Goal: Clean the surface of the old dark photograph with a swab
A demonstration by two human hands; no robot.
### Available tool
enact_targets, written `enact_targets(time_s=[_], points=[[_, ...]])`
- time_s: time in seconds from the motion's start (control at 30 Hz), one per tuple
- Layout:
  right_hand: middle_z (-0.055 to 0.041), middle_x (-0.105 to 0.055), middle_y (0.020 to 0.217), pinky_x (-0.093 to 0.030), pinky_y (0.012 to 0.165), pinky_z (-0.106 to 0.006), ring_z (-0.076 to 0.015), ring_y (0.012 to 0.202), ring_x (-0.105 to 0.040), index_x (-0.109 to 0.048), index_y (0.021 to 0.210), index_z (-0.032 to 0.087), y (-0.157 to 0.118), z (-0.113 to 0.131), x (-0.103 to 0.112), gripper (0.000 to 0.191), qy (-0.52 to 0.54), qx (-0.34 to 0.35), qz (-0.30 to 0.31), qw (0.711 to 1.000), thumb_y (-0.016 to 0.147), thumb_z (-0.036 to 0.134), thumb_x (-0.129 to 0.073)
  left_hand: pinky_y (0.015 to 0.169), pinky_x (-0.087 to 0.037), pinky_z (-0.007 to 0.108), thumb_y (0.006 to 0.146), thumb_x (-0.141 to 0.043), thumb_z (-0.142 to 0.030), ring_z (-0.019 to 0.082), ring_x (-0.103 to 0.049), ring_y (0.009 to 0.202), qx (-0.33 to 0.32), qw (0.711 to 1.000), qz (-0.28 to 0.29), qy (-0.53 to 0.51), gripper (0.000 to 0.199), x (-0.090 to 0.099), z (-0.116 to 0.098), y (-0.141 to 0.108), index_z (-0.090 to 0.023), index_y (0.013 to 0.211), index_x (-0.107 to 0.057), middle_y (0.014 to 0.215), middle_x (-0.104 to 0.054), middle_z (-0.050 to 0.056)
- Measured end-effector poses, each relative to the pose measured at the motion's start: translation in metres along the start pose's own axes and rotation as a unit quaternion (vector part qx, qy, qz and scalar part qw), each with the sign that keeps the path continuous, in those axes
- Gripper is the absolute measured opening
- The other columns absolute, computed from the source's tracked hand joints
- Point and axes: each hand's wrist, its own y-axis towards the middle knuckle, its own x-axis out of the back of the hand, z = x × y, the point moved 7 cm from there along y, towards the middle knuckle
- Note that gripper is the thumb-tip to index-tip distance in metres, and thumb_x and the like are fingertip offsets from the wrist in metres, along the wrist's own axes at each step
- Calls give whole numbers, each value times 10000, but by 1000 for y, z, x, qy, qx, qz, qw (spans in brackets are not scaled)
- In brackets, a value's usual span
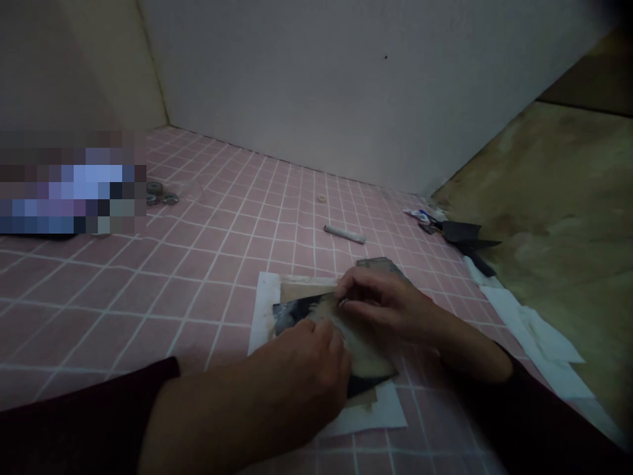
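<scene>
Hands over pink tiled surface

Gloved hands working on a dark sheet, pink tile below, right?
Not gloved: the head view shows the left hand and right hand bare. The rest stands: they work on the dark sheet, with pink tile below.

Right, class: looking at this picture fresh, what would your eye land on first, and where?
Two bare hands at lower centre draw the eye first: the left hand and the right hand are on a dark sheet bearing pale fluffy material, over white paper. Around them spreads a pink tiled surface with white grout. Beyond the hands lies a pale stick, with dark angular pieces further right.
</scene>
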Motion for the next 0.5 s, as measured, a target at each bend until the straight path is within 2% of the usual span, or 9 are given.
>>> enact_targets(time_s=[0.2, 0.37, 0.47, 0.5], points=[[-3, -586, 840, -420, 667, -247, -121, 735, -537, -566, 935, 172, -1, 8, -9, 98, -117, 51, 16, 992, 858, 110, -564, 613, -428, 343, 833, -514, -238, 208, -575, 697, -2, 999, 6, 54, 222, -1, -4, -1, -105, 916, -671, 871, -679, 117], [-11, -589, 850, -419, 683, -250, -123, 745, -536, -561, 933, 168, -2, 10, -7, 62, -140, 62, 6, 988, 886, 131, -547, 562, -407, 333, 814, -515, -207, 205, -570, 651, 14, 998, -2, 58, 191, 2, -6, -5, -114, 875, -670, 813, -676, 109], [-6, -589, 843, -414, 683, -250, -121, 742, -536, -573, 915, 175, -5, 13, 1, 44, -143, 59, -5, 988, 900, 144, -546, 589, -430, 333, 814, -495, -198, 223, -621, 747, 14, 996, 0, 83, 257, 9, -10, -9, -96, 955, -683, 967, -704, 156], [-3, -590, 836, -412, 682, -250, -120, 739, -537, -578, 909, 177, -6, 14, 5, 44, -145, 57, -9, 988, 899, 143, -552, 626, -449, 339, 837, -473, -215, 235, -638, 809, 12, 996, 18, 90, 298, 9, -12, -10, -93, 1016, -678, 1040, -699, 168]])
